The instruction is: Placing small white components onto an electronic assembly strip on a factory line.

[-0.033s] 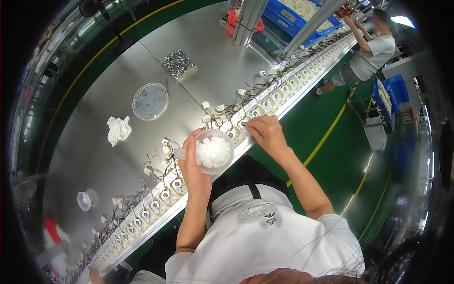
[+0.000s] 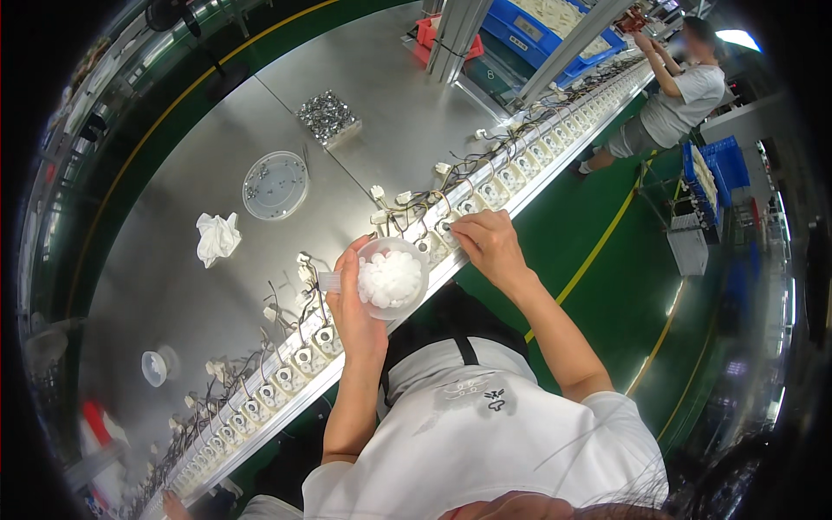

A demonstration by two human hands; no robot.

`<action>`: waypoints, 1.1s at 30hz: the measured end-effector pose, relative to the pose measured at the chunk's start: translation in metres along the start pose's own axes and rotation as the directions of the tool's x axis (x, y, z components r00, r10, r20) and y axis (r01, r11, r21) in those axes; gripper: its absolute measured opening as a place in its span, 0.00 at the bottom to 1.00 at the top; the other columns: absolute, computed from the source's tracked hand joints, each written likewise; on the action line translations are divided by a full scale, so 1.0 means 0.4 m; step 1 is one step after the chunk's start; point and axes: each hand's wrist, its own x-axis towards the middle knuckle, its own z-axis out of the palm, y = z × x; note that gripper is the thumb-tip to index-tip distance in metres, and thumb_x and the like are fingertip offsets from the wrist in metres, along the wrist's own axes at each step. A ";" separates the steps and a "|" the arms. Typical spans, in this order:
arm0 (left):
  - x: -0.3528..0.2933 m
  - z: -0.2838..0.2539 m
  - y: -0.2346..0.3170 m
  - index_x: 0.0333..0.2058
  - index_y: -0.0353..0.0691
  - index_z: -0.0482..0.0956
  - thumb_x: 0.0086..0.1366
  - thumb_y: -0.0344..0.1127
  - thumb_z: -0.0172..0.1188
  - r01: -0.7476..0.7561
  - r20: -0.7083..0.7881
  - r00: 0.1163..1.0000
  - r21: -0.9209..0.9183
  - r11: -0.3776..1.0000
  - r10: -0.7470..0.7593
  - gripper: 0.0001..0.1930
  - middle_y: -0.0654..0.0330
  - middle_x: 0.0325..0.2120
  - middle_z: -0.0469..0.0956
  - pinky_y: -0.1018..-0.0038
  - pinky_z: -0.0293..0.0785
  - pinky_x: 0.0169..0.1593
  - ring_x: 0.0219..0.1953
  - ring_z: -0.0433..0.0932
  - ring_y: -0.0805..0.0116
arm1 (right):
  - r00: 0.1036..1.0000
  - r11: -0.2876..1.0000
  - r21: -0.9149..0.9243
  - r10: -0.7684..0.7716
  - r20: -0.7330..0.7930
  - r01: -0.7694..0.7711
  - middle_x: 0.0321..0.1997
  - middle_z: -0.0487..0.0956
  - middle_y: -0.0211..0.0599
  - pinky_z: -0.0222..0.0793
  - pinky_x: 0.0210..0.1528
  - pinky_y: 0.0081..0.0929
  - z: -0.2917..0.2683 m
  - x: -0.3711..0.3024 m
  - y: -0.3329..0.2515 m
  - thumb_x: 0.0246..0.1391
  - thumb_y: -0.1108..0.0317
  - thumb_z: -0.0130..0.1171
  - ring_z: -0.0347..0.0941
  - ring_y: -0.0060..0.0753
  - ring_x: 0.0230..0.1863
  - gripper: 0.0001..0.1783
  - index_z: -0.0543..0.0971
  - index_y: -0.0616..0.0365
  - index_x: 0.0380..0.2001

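Note:
A translucent plastic cup with a side handle [image 2: 329, 281] is in my left hand [image 2: 354, 303], fingers closed round it. Small white rounded pieces [image 2: 390, 277] fill much of the cup. It is held over a long row of white housings [image 2: 286, 375] with dark round centres, set along a metal rail [image 2: 364, 351]. My right hand [image 2: 490, 243] is just right of the cup, thumb and fingers pinched together at one housing [image 2: 445, 230]. Whatever is between those fingertips is too small or hidden to make out. Dark wires with white connectors [image 2: 405, 198] trail from the housings onto the table.
On the metal table [image 2: 208, 303] are a box of small metal parts [image 2: 329, 120], a round shallow dish [image 2: 276, 185], a crumpled white cloth [image 2: 217, 238] and a small clear cup [image 2: 156, 367]. Blue bins [image 2: 529, 39] stand beyond metal posts. Another person [image 2: 685, 91] works farther up the rail.

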 end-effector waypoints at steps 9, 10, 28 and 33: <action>-0.017 -0.028 0.002 0.48 0.32 0.73 0.68 0.42 0.53 -0.009 -0.020 1.000 0.010 1.000 0.009 0.19 0.55 0.41 0.77 0.73 0.73 0.49 0.44 0.76 0.69 | 0.969 0.968 -0.055 -0.245 -0.031 0.243 0.35 0.79 0.31 0.61 0.40 0.32 0.004 -0.008 0.008 0.44 0.76 0.63 0.72 0.35 0.34 0.07 0.79 0.56 0.30; -0.021 -0.027 0.002 0.48 0.32 0.73 0.68 0.42 0.53 -0.010 -0.018 1.000 0.013 1.000 0.011 0.18 0.55 0.41 0.77 0.73 0.73 0.49 0.44 0.76 0.69 | 0.982 0.982 -0.037 -0.186 0.013 0.186 0.32 0.77 0.31 0.60 0.40 0.32 0.006 0.005 0.020 0.43 0.76 0.63 0.71 0.34 0.35 0.05 0.78 0.56 0.27; -0.146 0.031 -0.068 0.48 0.32 0.74 0.69 0.41 0.51 -0.173 -0.049 0.982 0.132 0.976 0.181 0.18 0.56 0.43 0.76 0.73 0.72 0.49 0.45 0.76 0.69 | 0.941 0.831 0.510 0.048 0.334 -0.224 0.25 0.77 0.34 0.69 0.35 0.32 -0.169 0.029 -0.125 0.41 0.64 0.69 0.74 0.36 0.28 0.17 0.80 0.60 0.34; -0.205 0.083 -0.081 0.47 0.33 0.75 0.69 0.41 0.51 -0.217 -0.083 0.971 0.102 0.971 0.225 0.17 0.56 0.42 0.77 0.75 0.70 0.49 0.44 0.75 0.71 | 0.944 0.932 0.362 -0.140 0.300 0.023 0.25 0.76 0.34 0.68 0.34 0.34 -0.201 0.001 -0.158 0.36 0.65 0.71 0.74 0.39 0.29 0.20 0.75 0.57 0.34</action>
